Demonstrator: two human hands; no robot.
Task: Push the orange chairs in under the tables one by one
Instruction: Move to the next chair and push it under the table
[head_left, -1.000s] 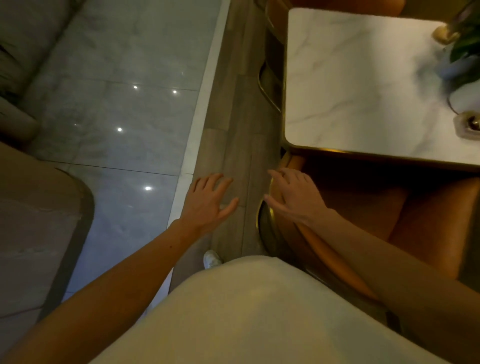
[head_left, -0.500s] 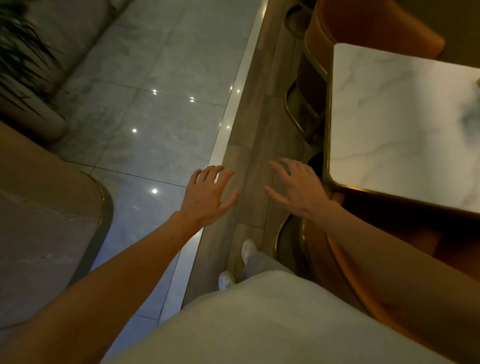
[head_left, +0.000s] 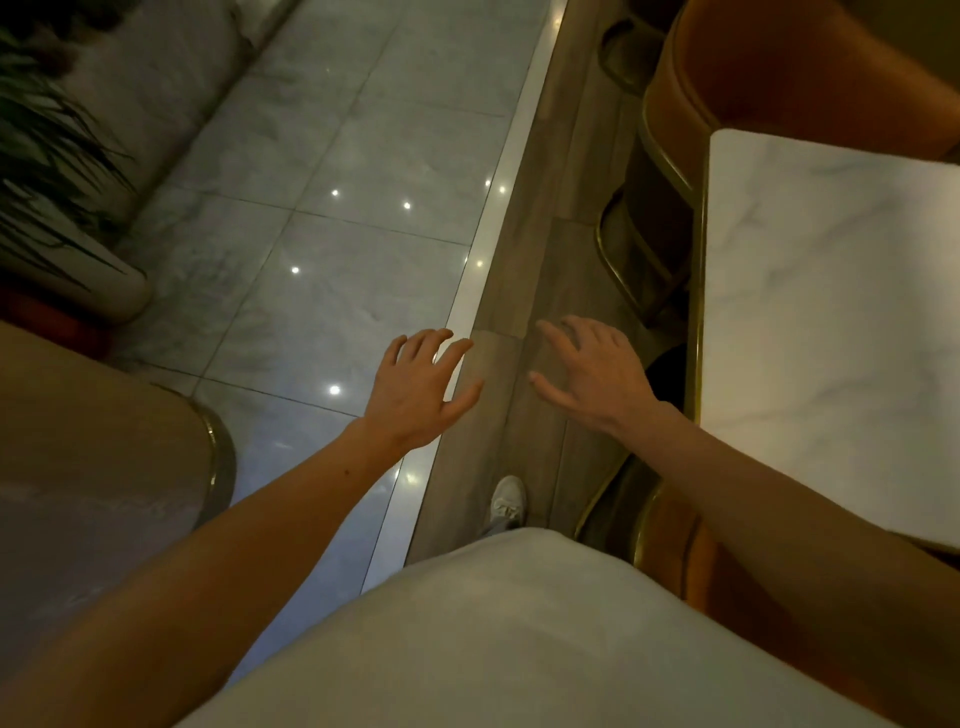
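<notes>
- Orange chair to push, I judge, lies far-right of me, at the table's far end.
- My right hand is nearer it than my left hand.
- All fingers spread, holding nothing.

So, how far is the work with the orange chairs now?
Done, it seems: the near chair sits tucked under the table. In hand: nothing; left hand and right hand hover open above the floor. Left: probably the far chair beyond the table; how far in it stands, I cannot tell.
</notes>
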